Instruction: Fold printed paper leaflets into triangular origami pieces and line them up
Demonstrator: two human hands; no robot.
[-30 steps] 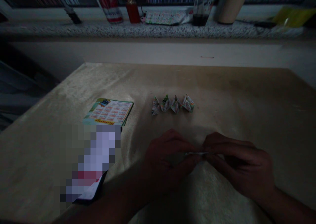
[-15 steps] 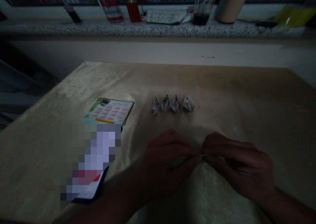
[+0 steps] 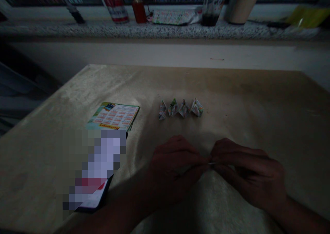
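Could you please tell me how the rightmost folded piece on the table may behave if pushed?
The rightmost folded piece is probably light, since it looks like thin printed paper. Its angled faces suggest it would hold its shape under gentle touch, yet could crush if squeezed. Being pointed rather than round, it would likely slide over the table, not roll.

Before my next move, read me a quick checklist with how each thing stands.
1. Left hand pinching thin piece: ok, fingers closed on it.
2. Right hand pinching it too: ok.
3. Thin piece in plain view: not ok, only a sliver shows between the fingertips.
4. Folded paper shapes clear of both hands: ok, four in a row beyond them.
5. Left forearm clear of phone: cannot tell, they look close.
6. Lighting on hands: not ok, dim.
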